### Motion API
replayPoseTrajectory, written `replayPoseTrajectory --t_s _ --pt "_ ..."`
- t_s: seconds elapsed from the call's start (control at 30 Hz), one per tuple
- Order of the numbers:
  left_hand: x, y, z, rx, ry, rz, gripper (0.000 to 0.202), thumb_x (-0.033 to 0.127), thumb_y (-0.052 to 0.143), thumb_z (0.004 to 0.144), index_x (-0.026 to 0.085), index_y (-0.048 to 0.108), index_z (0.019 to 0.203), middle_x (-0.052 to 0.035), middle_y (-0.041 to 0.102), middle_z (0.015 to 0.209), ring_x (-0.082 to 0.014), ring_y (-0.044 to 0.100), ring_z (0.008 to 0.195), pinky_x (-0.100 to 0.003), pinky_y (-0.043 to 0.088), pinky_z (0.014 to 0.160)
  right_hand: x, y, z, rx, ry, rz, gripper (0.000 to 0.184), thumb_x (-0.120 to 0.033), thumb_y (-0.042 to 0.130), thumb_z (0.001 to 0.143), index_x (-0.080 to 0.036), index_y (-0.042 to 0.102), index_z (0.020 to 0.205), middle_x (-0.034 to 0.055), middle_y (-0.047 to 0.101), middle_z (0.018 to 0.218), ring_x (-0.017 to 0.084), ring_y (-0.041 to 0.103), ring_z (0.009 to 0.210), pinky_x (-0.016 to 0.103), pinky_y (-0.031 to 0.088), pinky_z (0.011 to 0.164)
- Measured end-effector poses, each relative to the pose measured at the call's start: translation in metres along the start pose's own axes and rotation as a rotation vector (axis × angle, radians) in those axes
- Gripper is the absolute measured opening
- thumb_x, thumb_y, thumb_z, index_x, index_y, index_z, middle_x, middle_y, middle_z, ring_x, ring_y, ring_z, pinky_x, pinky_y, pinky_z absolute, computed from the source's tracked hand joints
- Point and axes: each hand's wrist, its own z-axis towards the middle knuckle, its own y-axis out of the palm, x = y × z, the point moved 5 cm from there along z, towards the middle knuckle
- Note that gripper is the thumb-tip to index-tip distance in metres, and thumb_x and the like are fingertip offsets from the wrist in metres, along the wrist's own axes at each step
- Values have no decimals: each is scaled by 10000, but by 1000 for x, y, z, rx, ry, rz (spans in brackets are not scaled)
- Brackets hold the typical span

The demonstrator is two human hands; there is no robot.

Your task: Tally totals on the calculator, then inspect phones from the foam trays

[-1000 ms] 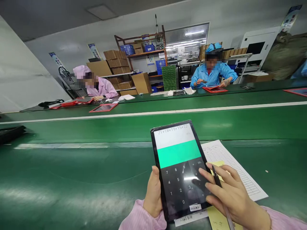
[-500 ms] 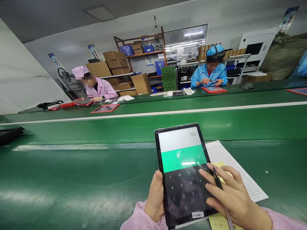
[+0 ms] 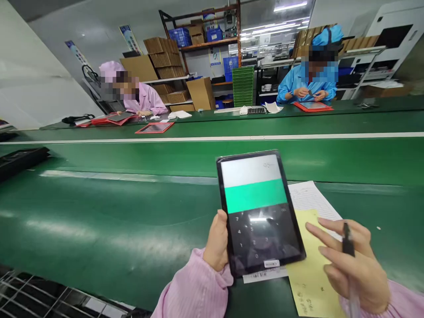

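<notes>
My left hand [image 3: 216, 243] grips the left edge of a black tablet [image 3: 265, 236], thumb at its side. A calculator app with a white and green top and dark number keys fills the screen; its digits are blurred. To the right of the tablet is my right hand [image 3: 361, 269], a dark-topped pen [image 3: 348, 243] held among its fingers, with some fingertips stretched toward the screen but apart from it. Beneath that hand lies a yellow paper [image 3: 306, 265] with handwriting. A lined white sheet [image 3: 306, 194] is partly hidden behind it. Under the tablet's lower edge a white label strip [image 3: 265, 274] shows.
A green bench [image 3: 115, 221] runs across the front. Beyond it, two people in pink [image 3: 150, 97] and blue [image 3: 288, 84] work with red-framed panels [image 3: 154, 127]. A black object [image 3: 24, 161] is at left; a wire rack [image 3: 39, 296] shows at lower left.
My right hand has moved right, off the tablet's keys, with the pen still in it. More of the yellow paper shows. The whole view has tilted downward.
</notes>
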Motion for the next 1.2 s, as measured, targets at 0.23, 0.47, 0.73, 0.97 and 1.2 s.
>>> replayPoseTrajectory --t_s 0.23,0.47,0.73,0.97,1.2 --pt "43 9 -1 -105 81 -76 584 633 700 624 194 698 1009 -100 723 1018 -327 663 953 -476 497 915 21 -15 -3 300 251 149 134 -288 440 977 -233 562 976 85 587 964 257 596 1030 424 604 707" --pt "56 -2 1 52 234 -147 652 759 469 717 214 696 994 -82 737 931 -330 610 1068 -485 445 980 15 -14 0 189 212 56 80 -309 474 955 -261 538 959 94 632 1017 276 630 947 490 531 762" --pt "21 25 -3 -83 97 -148 679 674 639 660 158 658 1101 -119 695 1086 -354 591 1087 -516 384 1023 -3 5 10 -24 12 42 131 -194 400 970 -208 530 967 92 681 1001 255 584 981 421 424 780" --pt "-12 33 0 -77 -84 -89 766 688 661 622 76 652 1083 -184 690 1053 -374 572 1103 -500 368 1019 -35 39 14 -198 -37 121 228 -255 406 992 -193 555 830 43 706 987 229 570 987 401 327 891" --pt "-13 32 1 7 0 -18 627 618 738 588 88 674 916 -174 701 971 -380 581 1079 -486 405 974 -49 46 19 -344 -187 76 287 -258 368 1007 -191 588 835 16 692 1047 238 567 1033 397 292 946"
